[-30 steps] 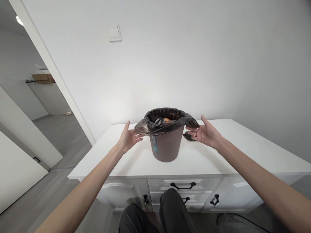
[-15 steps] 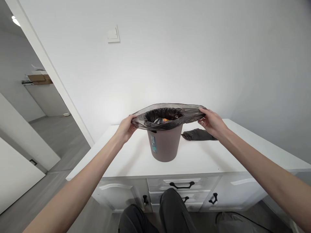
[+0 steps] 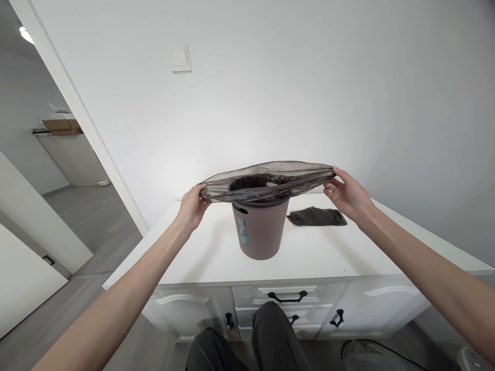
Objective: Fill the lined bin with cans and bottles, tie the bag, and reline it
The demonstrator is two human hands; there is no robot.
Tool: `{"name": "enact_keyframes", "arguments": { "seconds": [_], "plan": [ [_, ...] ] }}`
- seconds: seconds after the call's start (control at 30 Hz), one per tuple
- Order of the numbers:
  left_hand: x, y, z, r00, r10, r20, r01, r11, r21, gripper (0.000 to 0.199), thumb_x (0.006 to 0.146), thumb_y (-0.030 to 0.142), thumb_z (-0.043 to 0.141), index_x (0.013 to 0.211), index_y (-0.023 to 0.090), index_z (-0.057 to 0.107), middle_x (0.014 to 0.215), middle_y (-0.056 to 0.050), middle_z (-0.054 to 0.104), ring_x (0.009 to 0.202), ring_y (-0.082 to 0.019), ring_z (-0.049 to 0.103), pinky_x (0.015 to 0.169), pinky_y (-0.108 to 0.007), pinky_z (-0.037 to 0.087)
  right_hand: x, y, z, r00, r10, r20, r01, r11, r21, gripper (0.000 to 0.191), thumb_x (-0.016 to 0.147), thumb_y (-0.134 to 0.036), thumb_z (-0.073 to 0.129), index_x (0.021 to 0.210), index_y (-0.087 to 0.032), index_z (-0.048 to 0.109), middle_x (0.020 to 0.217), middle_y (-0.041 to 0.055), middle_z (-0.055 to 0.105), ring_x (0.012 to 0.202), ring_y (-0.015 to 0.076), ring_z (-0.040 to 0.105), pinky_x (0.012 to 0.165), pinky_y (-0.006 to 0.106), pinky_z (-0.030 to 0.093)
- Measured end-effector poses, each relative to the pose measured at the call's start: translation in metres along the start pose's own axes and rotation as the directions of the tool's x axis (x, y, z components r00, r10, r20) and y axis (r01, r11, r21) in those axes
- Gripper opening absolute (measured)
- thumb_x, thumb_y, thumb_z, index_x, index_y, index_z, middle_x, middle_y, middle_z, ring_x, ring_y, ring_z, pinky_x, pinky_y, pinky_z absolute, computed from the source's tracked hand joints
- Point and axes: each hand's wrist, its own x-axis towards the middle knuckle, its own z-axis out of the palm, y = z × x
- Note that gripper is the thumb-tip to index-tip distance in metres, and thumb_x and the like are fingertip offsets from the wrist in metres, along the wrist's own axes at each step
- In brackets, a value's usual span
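Note:
A brown trash can (image 3: 262, 234) stands upright on the white cabinet top, with a label on its side. Its opening is lined by a thin, see-through black trash bag (image 3: 270, 168), whose mouth is stretched wide above the rim. My left hand (image 3: 191, 206) pinches the bag's left edge, and my right hand (image 3: 350, 193) pinches the right edge. Inside the can, most of the contents are hidden behind the bag's near edge. To the right of the can lies a folded dark bundle of thin plastic (image 3: 317, 217), touched by neither hand.
The white cabinet (image 3: 185, 268) has drawers and doors with black handles, and it stands against a white wall with a light switch (image 3: 181, 59). A doorway opens at the left. My knees are below the cabinet's front edge; a clear plastic bag (image 3: 371, 355) lies on the floor.
Both hands have moved farther apart, drawing the bag's mouth wider. Its near edge has risen off the can's front, baring the dark rim and the handle hole.

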Motion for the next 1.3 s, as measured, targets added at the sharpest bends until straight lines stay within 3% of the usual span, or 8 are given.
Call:
{"name": "enact_keyframes", "arguments": {
  "seconds": [0.23,0.4,0.57,0.7,0.83,1.07,1.2,1.3],
  "plan": [
    [-0.005,0.006,0.003,1.0,-0.023,0.016,0.024,0.997,-0.07,0.007,0.081,0.01,0.069,0.078,0.015,0.064,0.071,0.002,0.062,0.06,-0.008,0.058,0.055,-0.019,0.051,-0.013,-0.007,0.014,0.999,-0.027,0.031,0.023,0.993,0.118,0.014,0.084,-0.023,0.075,0.082,-0.028,0.062,0.1,-0.0028,0.072,0.096,0.014,0.071,0.085,0.024,0.064],
    [-0.008,0.008,0.013,0.999,-0.023,0.033,0.028,0.989,-0.146,0.013,0.084,0.01,0.069,0.075,0.016,0.061,0.068,0.003,0.061,0.058,-0.006,0.056,0.053,-0.017,0.048,-0.019,-0.004,0.017,0.995,-0.031,0.092,0.016,0.986,0.164,0.012,0.085,-0.026,0.072,0.083,-0.028,0.061,0.119,-0.0015,0.077,0.113,0.0201,0.072,0.086,0.033,0.066],
    [-0.007,0.0,0.01,0.997,-0.036,0.072,0.051,0.975,-0.215,0.01,0.084,0.01,0.069,0.078,0.016,0.064,0.071,0.003,0.065,0.061,-0.007,0.059,0.056,-0.018,0.051,-0.017,0.0,0.013,0.996,-0.023,0.085,0.001,0.968,0.252,0.019,0.083,-0.025,0.078,0.087,-0.028,0.06,0.106,-0.0025,0.078,0.117,0.0213,0.073,0.09,0.036,0.066],
    [-0.004,-0.004,0.005,0.997,-0.05,0.065,0.064,0.97,-0.233,0.011,0.085,0.009,0.067,0.078,0.016,0.062,0.07,0.003,0.065,0.06,-0.006,0.059,0.057,-0.018,0.052,-0.014,0.002,0.014,0.995,-0.001,0.095,-0.029,0.949,0.313,0.028,0.079,-0.023,0.084,0.084,-0.027,0.057,0.086,-0.0049,0.073,0.107,0.0195,0.075,0.092,0.034,0.066],
    [-0.005,-0.003,0.006,0.996,-0.049,0.07,0.065,0.965,-0.253,0.013,0.086,0.009,0.065,0.076,0.017,0.061,0.071,0.003,0.065,0.061,-0.006,0.059,0.059,-0.017,0.051,-0.013,0.0,0.021,0.994,-0.004,0.11,-0.03,0.951,0.307,0.032,0.082,-0.026,0.085,0.079,-0.027,0.053,0.071,-0.008,0.061,0.081,0.0134,0.073,0.092,0.035,0.066],
    [-0.009,0.008,0.019,0.999,-0.001,0.049,0.01,0.983,-0.185,0.01,0.089,0.013,0.063,0.079,0.016,0.065,0.074,0.002,0.067,0.066,-0.008,0.061,0.061,-0.019,0.05,0.003,0.006,0.039,0.981,0.006,0.193,-0.061,0.957,0.282,0.051,0.086,-0.043,0.087,0.073,-0.027,0.04,0.059,-0.0127,0.033,0.047,0.0061,0.042,0.09,0.032,0.066],
    [-0.014,0.019,0.037,0.989,0.028,0.144,-0.013,0.995,-0.102,0.011,0.09,0.019,0.058,0.083,0.016,0.066,0.089,-0.004,0.077,0.073,-0.013,0.066,0.064,-0.022,0.053,0.016,0.007,0.061,0.983,-0.021,0.182,-0.007,0.988,0.153,0.046,0.086,-0.042,0.088,0.077,-0.029,0.044,0.06,-0.0125,0.029,0.046,0.0077,0.034,0.078,0.028,0.064],
    [-0.022,0.029,0.059,0.97,0.046,0.239,-0.041,0.999,-0.023,0.009,0.088,0.023,0.061,0.082,0.017,0.064,0.094,-0.007,0.078,0.073,-0.015,0.067,0.066,-0.026,0.055,0.014,0.001,0.085,0.961,-0.085,0.264,0.109,0.991,-0.075,0.038,0.083,-0.043,0.088,0.083,-0.027,0.054,0.064,-0.0097,0.04,0.055,0.0104,0.044,0.072,0.03,0.06]
  ]
}}
